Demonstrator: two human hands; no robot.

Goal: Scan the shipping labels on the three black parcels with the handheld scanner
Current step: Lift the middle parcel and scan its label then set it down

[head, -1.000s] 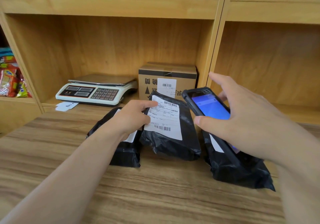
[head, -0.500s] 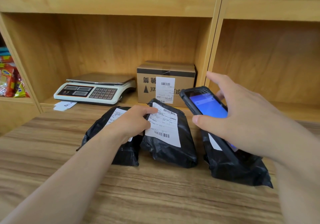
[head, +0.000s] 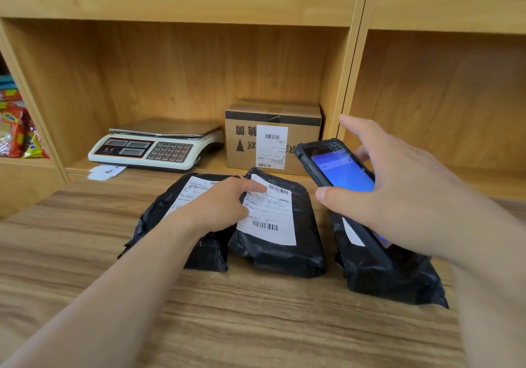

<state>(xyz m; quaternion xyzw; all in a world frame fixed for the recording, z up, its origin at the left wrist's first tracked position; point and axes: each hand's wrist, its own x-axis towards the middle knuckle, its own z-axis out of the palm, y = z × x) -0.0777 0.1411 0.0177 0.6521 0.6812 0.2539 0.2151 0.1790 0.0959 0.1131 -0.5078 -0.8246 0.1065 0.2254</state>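
Partly hidden: right parcel's label (head: 352, 232) behind scanner (head: 337, 165).

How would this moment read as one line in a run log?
right hand: holds scanner | left hand: on middle parcel's label | parcels: three on table

One head-worn wide-angle view looks forward and down, close over the wooden table (head: 256, 325), facing shelves (head: 182, 6)

Left hand (head: 220, 207) now further onto middle parcel's label (head: 270, 215).
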